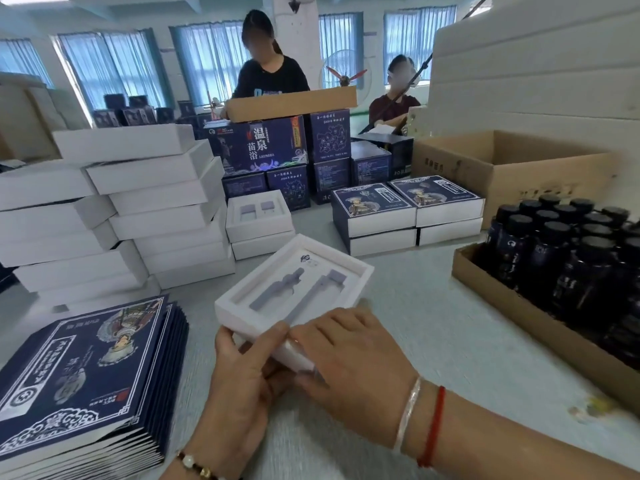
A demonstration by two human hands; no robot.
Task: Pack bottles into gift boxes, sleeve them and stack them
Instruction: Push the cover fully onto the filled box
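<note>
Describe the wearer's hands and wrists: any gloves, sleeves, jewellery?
No gloves, no sleeves in view. Left hand: beaded bracelet with dark, gold and pale beads at the wrist. Right hand: clear band beside a red cord.

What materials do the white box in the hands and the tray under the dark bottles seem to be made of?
White box: likely matte white paperboard with a foam-like insert, judging by thick soft-edged walls and shaped recesses. Tray: brown corrugated cardboard, by its raw brown cut edge; the bottles look glossy.
</note>
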